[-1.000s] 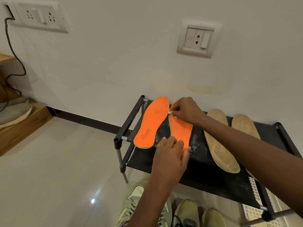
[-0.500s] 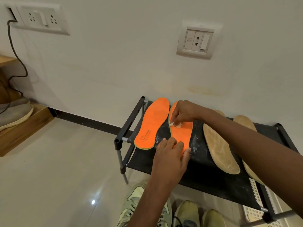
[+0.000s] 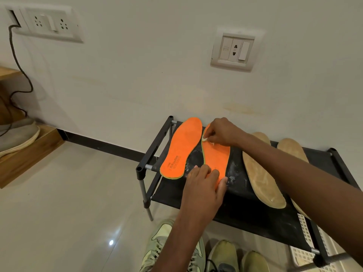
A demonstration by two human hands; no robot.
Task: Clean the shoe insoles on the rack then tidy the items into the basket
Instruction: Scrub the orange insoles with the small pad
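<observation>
- A small white wipe is pinched in the right hand over the right orange insole, near the rack's left edge.
- Its heel is pressed down by the flat left hand.
- Two tan insoles are partly hidden by the right forearm.
- A white basket is seen under the rack's right corner.

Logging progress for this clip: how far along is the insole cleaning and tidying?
Nothing looks finished. In hand: the right hand rubs a small white wipe on the second flat orange foam insole, while the left hand presses its near end to the black fabric rack. Left: the two tan insoles, and moving everything into the white plastic lattice basket; all four insoles lie on the rack.
</observation>
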